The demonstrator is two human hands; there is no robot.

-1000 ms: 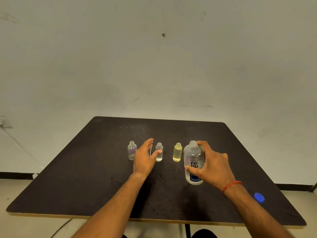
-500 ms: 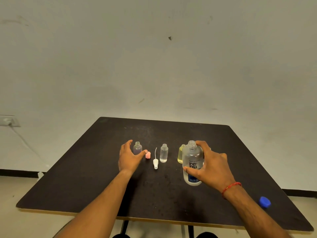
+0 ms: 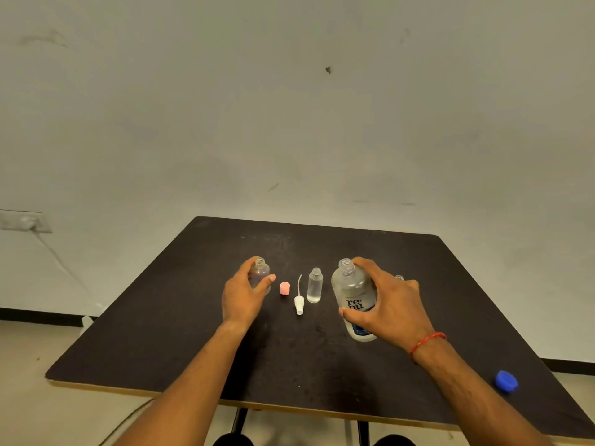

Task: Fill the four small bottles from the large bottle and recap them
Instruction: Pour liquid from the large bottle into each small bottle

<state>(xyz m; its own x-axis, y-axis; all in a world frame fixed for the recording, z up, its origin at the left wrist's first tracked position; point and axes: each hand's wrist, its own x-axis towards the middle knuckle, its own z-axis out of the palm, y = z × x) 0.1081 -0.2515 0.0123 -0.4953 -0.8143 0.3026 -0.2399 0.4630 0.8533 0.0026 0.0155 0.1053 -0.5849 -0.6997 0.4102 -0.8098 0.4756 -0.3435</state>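
standing on the dark square bench (image 3: 193,333), the large clear plastic bottle with the blue-and-white label (image 3: 352,292) is uncapped, the right hand (image 3: 391,309) wrapped around it, fingers closed on its side. the left hand (image 3: 243,296) curls its fingers around a small clear round bottle (image 3: 260,272), also open-topped. between them stands a small clear cylindrical bottle (image 3: 315,286), a white spray pump cap (image 3: 299,303) lying beside it, then a pink cap (image 3: 284,288). a blue cap (image 3: 506,381) sits well apart near the bench's right edge.
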